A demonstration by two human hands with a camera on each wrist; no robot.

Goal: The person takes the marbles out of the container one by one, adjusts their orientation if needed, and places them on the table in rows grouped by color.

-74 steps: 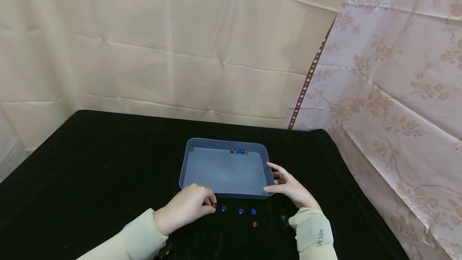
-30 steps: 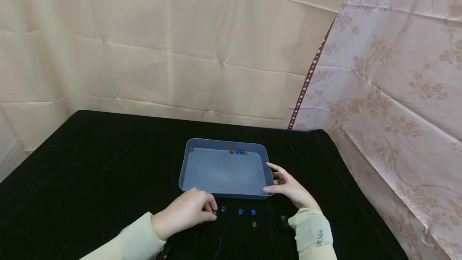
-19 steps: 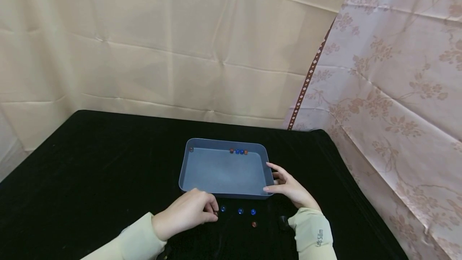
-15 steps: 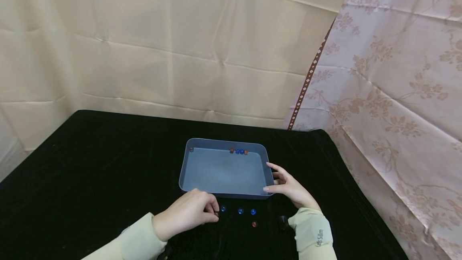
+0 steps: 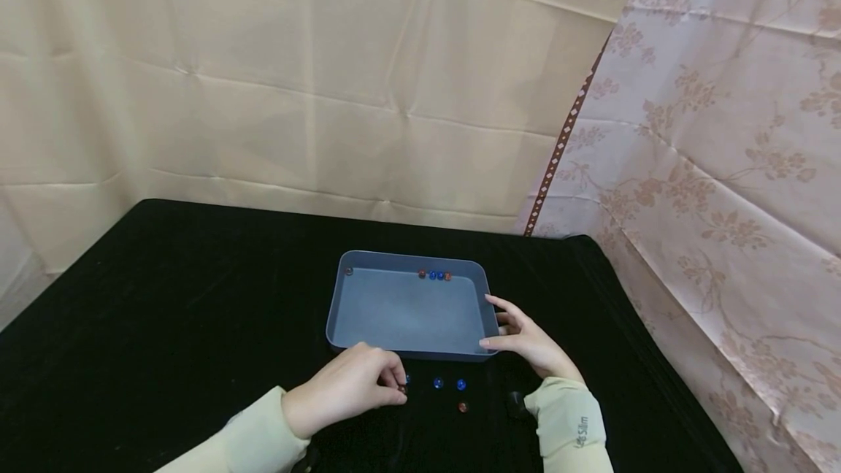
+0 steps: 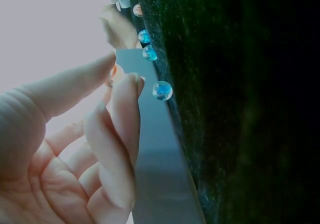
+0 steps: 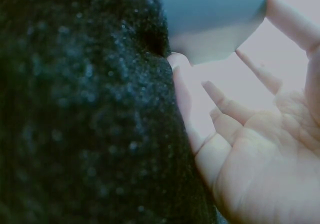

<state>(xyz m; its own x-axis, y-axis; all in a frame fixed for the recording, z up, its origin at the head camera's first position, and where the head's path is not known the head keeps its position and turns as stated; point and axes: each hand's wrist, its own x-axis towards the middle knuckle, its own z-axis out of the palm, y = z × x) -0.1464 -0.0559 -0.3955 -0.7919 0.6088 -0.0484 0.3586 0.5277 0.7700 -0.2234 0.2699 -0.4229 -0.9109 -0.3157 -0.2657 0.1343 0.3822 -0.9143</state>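
A marble point(image 5: 401, 388) is being pinched by the left hand point(image 5: 344, 389) on the tabletop point(image 5: 164, 327), just before the tray's point(image 5: 489, 298) near edge. The tray's near right corner is being touched by the right hand point(image 5: 528, 341), fingers straight.

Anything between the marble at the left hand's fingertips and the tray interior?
Only the tray's near wall. The left hand pinches an orange marble on the black cloth just outside it. The right hand holds the tray's right corner, off that line.
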